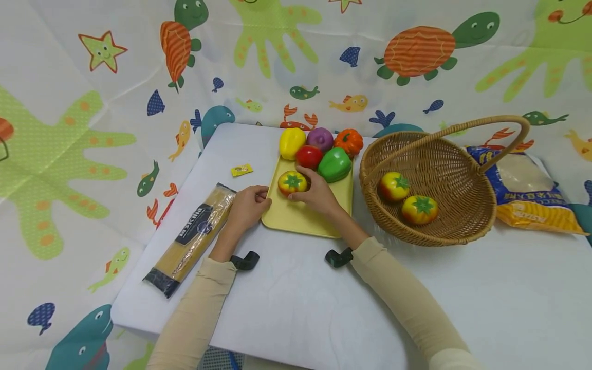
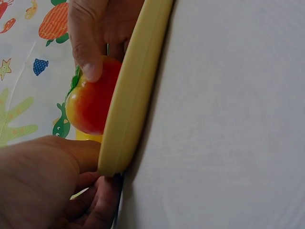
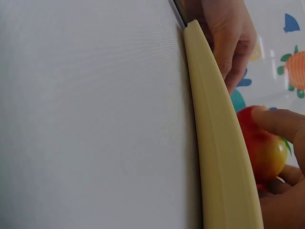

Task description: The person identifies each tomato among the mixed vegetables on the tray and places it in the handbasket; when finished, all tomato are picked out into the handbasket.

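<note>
My right hand (image 1: 319, 192) holds a yellow-and-red toy tomato (image 1: 293, 183) with a green leafy top between thumb and fingers, low over the yellow tray (image 1: 300, 223). In the left wrist view the tomato (image 2: 93, 102) sits against the tray's rim, the right thumb pressed on its side. My left hand (image 1: 250, 205) grips the tray's left edge, thumb over the rim and fingers at its outer side. Behind the tomato, the tray bears a red toy vegetable (image 1: 309, 156), a green pepper (image 1: 335, 164), a yellow pepper (image 1: 292, 144), a purple onion (image 1: 320, 139) and an orange pumpkin (image 1: 349, 142).
A wicker basket (image 1: 458, 205) with a tall handle stands right of the tray, two similar toy tomatoes (image 1: 419, 209) inside. Behind it lies a blue-and-yellow bag (image 1: 532, 190). On the left are a pack of spaghetti (image 1: 191, 239) and a small yellow packet (image 1: 242, 170).
</note>
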The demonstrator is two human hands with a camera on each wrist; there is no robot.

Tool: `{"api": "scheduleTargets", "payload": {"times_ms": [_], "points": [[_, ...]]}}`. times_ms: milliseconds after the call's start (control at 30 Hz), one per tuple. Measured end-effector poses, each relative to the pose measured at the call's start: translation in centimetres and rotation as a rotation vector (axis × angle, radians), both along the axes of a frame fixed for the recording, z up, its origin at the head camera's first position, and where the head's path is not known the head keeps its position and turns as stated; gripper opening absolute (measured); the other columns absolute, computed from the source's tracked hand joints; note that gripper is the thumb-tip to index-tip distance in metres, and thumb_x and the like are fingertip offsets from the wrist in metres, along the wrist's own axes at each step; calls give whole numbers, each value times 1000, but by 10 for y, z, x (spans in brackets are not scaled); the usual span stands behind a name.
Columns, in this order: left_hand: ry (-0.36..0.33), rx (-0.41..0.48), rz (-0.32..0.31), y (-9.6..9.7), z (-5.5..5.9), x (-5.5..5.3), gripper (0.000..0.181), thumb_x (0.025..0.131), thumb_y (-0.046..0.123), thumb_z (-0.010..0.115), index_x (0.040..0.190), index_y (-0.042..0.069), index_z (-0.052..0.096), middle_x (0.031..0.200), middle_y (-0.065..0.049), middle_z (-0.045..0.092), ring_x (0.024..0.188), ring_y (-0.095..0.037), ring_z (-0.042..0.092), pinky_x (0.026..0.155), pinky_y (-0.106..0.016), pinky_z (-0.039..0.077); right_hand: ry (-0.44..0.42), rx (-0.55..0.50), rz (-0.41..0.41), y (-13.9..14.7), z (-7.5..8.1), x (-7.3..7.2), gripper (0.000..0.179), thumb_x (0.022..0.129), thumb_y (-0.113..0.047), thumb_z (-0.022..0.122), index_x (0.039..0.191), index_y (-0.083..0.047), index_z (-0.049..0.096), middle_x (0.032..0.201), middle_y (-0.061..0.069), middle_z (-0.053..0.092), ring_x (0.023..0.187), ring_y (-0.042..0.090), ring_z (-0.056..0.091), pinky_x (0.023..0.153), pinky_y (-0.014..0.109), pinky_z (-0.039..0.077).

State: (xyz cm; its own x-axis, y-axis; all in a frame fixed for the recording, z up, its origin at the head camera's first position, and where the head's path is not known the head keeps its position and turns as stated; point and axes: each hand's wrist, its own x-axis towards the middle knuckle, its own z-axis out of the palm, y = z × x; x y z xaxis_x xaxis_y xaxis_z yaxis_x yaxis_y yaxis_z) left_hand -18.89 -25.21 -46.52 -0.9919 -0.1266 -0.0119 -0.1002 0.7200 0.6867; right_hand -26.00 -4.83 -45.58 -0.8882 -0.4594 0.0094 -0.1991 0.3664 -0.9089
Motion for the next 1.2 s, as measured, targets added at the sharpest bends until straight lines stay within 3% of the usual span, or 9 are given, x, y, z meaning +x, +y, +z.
{"api": "scheduleTargets", "payload": {"times_ms": [667,933,1100,1200], "points": [[16,-15,-5,1,1,2,39,93,18,66,129,1,62,103,-7,65,91,-19,62,80,-34,52,-7,16,-39,4,4,3,73,81,-16,83,146,-9,48,142,7,50,122,23,47,109,35,35],[23,-17,-16,1,2,5,40,94,17,65,130,0,62,103,-9,65,93,-21,62,80,-36,52,-6,-26,-6,20,27,17,71,81,-20,84,143,-13,52,137,3,53,118,19,51,102,31,42],[28,-17,-16,0,3,5,40,94,18,65,129,0,62,103,-9,65,92,-21,63,80,-36,53,1,-93,77,35,55,31,72,80,-16,85,143,-12,52,135,3,54,117,20,55,99,32,46],[27,-11,-20,0,4,5,40,94,18,64,129,1,62,103,-8,65,92,-21,63,80,-36,52,16,-77,126,43,73,43,72,79,-16,85,143,-16,52,135,1,54,118,19,56,98,31,47]]}}
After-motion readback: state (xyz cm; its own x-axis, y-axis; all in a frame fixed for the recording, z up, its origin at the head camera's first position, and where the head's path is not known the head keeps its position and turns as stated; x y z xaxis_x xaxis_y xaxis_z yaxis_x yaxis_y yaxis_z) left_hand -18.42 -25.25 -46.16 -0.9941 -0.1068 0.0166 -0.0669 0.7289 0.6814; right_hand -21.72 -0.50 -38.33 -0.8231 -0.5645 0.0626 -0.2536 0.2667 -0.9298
